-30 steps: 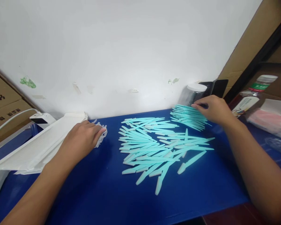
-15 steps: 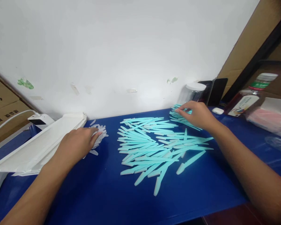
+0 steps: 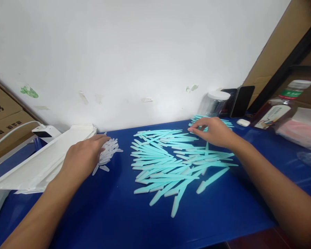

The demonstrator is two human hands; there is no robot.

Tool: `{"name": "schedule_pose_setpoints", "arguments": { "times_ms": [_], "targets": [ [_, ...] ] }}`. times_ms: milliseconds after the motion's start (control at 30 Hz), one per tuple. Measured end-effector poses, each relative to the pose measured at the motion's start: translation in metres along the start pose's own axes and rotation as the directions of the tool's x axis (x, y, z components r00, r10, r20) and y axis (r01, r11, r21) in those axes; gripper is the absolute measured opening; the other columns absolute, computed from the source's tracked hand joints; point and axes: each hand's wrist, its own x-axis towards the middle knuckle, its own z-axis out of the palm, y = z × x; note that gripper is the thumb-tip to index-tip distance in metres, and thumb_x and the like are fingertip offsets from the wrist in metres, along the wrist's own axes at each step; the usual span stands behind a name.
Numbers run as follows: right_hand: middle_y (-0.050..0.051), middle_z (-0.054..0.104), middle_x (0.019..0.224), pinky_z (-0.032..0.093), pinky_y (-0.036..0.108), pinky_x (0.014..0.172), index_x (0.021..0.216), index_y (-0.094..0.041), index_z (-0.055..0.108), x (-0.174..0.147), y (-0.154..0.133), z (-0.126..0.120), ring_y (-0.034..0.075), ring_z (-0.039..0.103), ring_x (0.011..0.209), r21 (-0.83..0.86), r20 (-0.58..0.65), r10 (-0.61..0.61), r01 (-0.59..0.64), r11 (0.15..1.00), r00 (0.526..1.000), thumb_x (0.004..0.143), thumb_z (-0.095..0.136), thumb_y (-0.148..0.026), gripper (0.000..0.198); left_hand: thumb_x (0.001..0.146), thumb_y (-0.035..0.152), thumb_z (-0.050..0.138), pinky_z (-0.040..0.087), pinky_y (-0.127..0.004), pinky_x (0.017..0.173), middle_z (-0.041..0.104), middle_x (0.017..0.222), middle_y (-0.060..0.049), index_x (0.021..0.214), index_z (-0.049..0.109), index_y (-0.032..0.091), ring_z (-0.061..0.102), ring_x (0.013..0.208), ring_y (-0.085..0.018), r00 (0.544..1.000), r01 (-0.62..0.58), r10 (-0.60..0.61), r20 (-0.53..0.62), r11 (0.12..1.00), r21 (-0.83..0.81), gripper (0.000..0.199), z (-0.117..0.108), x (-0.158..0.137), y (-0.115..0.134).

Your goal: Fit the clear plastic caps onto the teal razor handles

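My left hand [image 3: 84, 154] reaches over a small pile of clear plastic blade caps [image 3: 109, 150], its index finger stretched out and its thumb apart from it. No cap shows in its grip; the far fingers are hidden. My right hand [image 3: 211, 131] is at the near side of a back pile of turquoise eyebrow razors [image 3: 226, 122], thumb and index fingertip pinched together. What they pinch, if anything, cannot be made out. Between the hands lies a larger spread of turquoise eyebrow razors [image 3: 158, 159], most with their broad heads toward the left or front.
White flat bags [image 3: 46, 160] lie left of the caps, by a white device with a cable [image 3: 45, 133]. At the back right stand a clear jar [image 3: 215, 103], dark phones [image 3: 242, 100] and a bottle [image 3: 277, 107]. A white wall [image 3: 145, 69] borders the blue table [image 3: 114, 214].
My right hand has drawn slightly left and nearer, off the middle of the back razor pile. My left hand has shifted slightly left, its index finger straighter, and more caps show.
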Motion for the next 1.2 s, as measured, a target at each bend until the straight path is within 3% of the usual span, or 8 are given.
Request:
{"name": "schedule_pose_setpoints", "arguments": {
  "times_ms": [133, 267, 400, 500, 633, 933, 1200],
  "targets": [
    [0.006, 0.082, 0.104, 0.059, 0.033, 0.071, 0.102, -0.027, 0.084, -0.009, 0.003, -0.013, 0.025, 0.075, 0.089, 0.063, 0.259, -0.029, 0.013, 0.998, 0.965, 0.088, 0.076, -0.062, 0.039, 0.107, 0.039, 0.049, 0.059, -0.045, 0.075, 0.078, 0.127, -0.012, 0.124, 0.075, 0.025, 0.075, 0.106, -0.037, 0.999, 0.039, -0.035, 0.04, 0.995, -0.09, 0.034, -0.002, 0.005, 0.012],
    [0.009, 0.078, 0.11, 0.06, 0.035, 0.07, 0.115, -0.026, 0.08, -0.016, 0.004, -0.011, 0.028, 0.074, 0.093, 0.055, 0.397, -0.012, -0.01, 0.998, 0.918, 0.073, 0.087, -0.064, 0.057, 0.107, 0.048, 0.056, 0.058, -0.048, 0.098, 0.079, 0.12, -0.013, 0.123, 0.075, 0.02, 0.071, 0.115, -0.033, 0.984, -0.166, 0.136, -0.112, 0.929, -0.331, 0.037, 0.003, 0.008, 0.035],
    [0.007, 0.076, 0.098, 0.053, 0.032, 0.068, 0.105, -0.024, 0.078, -0.013, -0.01, 0.001, 0.024, 0.07, 0.087, 0.105, 0.501, 0.019, -0.083, 0.991, 0.865, 0.086, 0.076, -0.062, 0.042, 0.107, 0.039, 0.06, 0.058, -0.046, 0.1, 0.079, 0.114, -0.011, 0.123, 0.074, 0.02, 0.072, 0.109, -0.027, 0.954, -0.299, 0.253, -0.161, 0.847, -0.44, 0.028, 0.008, 0.008, 0.058],
    [0.007, 0.073, 0.09, 0.043, 0.031, 0.063, 0.098, -0.022, 0.077, -0.01, -0.021, 0.006, 0.022, 0.064, 0.077, 0.151, 0.563, 0.029, -0.138, 0.979, 0.826, 0.088, 0.072, -0.067, 0.047, 0.107, 0.034, 0.06, 0.058, -0.046, 0.098, 0.077, 0.112, -0.01, 0.121, 0.073, 0.019, 0.071, 0.107, -0.026, 0.946, -0.323, 0.282, -0.158, 0.817, -0.478, 0.024, 0.007, 0.006, 0.068],
    [0.008, 0.071, 0.094, 0.04, 0.032, 0.064, 0.1, -0.02, 0.075, -0.011, -0.026, 0.007, 0.022, 0.06, 0.079, 0.171, 0.595, 0.048, -0.185, 0.968, 0.802, 0.086, 0.071, -0.071, 0.053, 0.108, 0.032, 0.061, 0.058, -0.044, 0.095, 0.076, 0.112, -0.01, 0.12, 0.072, 0.018, 0.068, 0.108, -0.027, 0.948, -0.318, 0.278, -0.154, 0.807, -0.498, 0.022, 0.008, 0.004, 0.07],
    [0.008, 0.067, 0.095, 0.038, 0.032, 0.065, 0.102, -0.021, 0.068, -0.014, -0.034, 0.007, 0.021, 0.053, 0.076, 0.143, 0.594, 0.033, -0.147, 0.979, 0.804, 0.093, 0.062, -0.071, 0.051, 0.106, 0.029, 0.063, 0.059, -0.044, 0.096, 0.077, 0.11, -0.009, 0.121, 0.072, 0.018, 0.069, 0.107, -0.026, 0.938, -0.346, 0.286, -0.194, 0.786, -0.513, 0.021, 0.009, 0.003, 0.073],
    [0.005, 0.064, 0.087, 0.035, 0.032, 0.062, 0.095, -0.023, 0.064, -0.014, -0.033, 0.014, 0.02, 0.049, 0.071, 0.147, 0.524, 0.019, -0.113, 0.983, 0.852, 0.098, 0.057, -0.068, 0.046, 0.106, 0.027, 0.064, 0.06, -0.044, 0.094, 0.077, 0.109, -0.009, 0.122, 0.072, 0.018, 0.069, 0.106, -0.026, 0.936, -0.352, 0.285, -0.207, 0.777, -0.522, 0.02, 0.007, 0.002, 0.075]
  ]
}}
